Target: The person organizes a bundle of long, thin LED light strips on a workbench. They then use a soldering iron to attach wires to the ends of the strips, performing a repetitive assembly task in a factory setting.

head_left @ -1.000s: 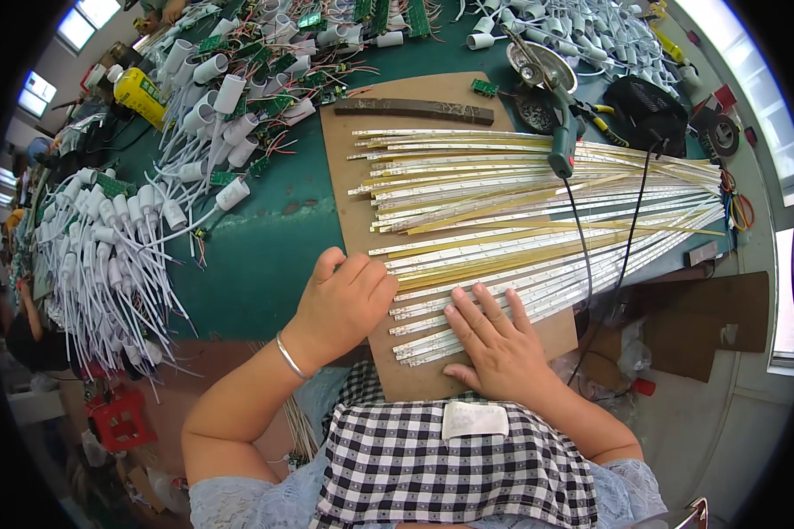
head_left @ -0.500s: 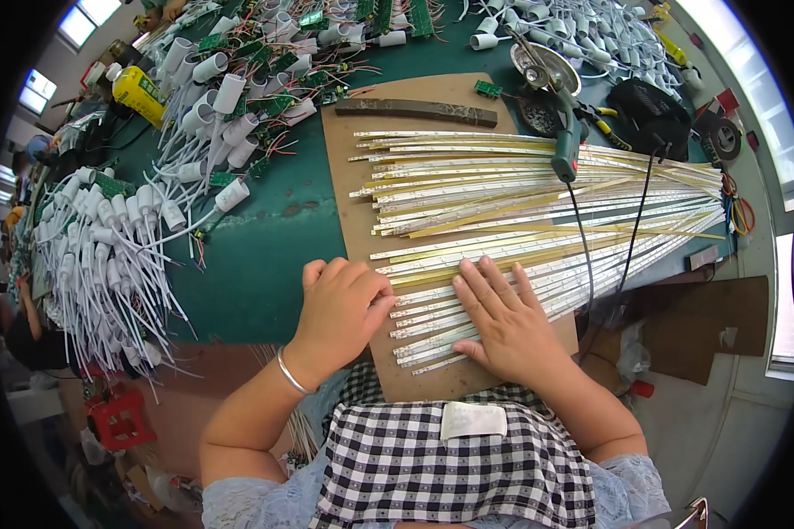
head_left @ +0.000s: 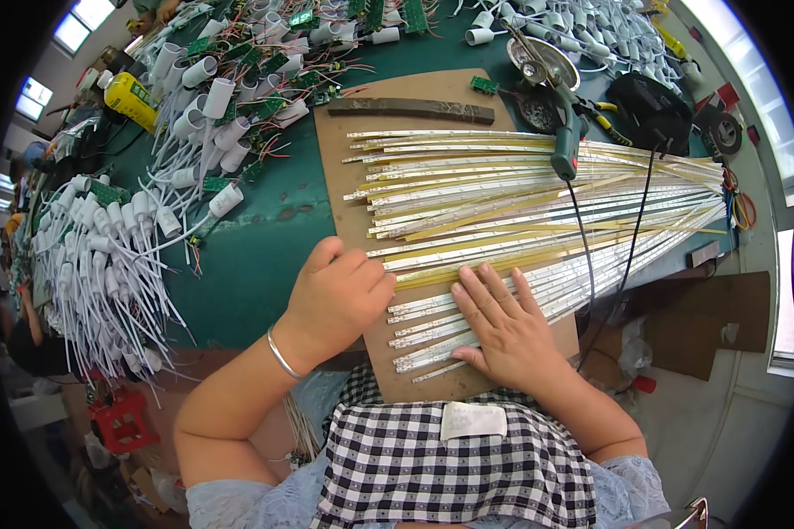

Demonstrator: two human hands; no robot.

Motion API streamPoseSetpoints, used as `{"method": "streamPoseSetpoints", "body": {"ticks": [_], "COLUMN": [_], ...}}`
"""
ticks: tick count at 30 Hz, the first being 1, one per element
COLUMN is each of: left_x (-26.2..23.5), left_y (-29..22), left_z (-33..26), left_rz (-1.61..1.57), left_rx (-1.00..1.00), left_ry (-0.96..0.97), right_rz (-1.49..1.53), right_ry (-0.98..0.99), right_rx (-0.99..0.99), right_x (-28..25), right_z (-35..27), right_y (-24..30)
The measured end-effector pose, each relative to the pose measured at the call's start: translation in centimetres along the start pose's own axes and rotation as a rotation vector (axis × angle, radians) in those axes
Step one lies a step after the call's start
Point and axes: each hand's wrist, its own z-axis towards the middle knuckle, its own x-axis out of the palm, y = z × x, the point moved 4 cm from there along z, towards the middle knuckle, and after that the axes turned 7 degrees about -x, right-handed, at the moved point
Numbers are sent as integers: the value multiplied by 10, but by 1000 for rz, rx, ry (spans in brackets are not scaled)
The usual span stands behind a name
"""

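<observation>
Many long, thin LED strips (head_left: 468, 201), white and yellowish, lie fanned over a brown board (head_left: 343, 150), their left ends staggered. My left hand (head_left: 340, 295), with a bangle on its wrist, is closed at the left ends of the nearer strips. Its fingertips pinch the end of an LED strip, which they partly hide. Flat on the near strips rests my right hand (head_left: 505, 328), fingers spread, holding nothing. A green-handled soldering iron (head_left: 568, 141) lies across the far strips, its black cord running toward me.
A dark bar (head_left: 412, 110) lies at the board's far edge. Piles of white-capped cables (head_left: 106, 238) and green circuit boards (head_left: 318, 66) cover the table's left and far side. Right of the iron are pliers (head_left: 610, 123), a black case (head_left: 651, 113) and a tape roll (head_left: 724, 135).
My left hand has shifted slightly left and its elbow has swung outward. The strips near its fingertips have moved a little. My right hand stays flat, slightly lower.
</observation>
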Motion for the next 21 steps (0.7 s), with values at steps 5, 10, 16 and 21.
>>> {"method": "streamPoseSetpoints", "body": {"ticks": [5,10,16,21], "left_x": [-1,1,4,9], "left_y": [-21,-25,-16,-10], "left_z": [9,14,5,2], "left_rz": [200,207,128,38], "left_rx": [91,84,-39,-86], "left_ry": [90,96,106,60], "right_rz": [20,24,24,31], "right_ry": [-18,-27,-63,-71], "right_rx": [3,5,-4,-9], "right_x": [0,-2,1,1], "right_z": [0,1,0,0], "right_y": [0,0,-1,-1]}}
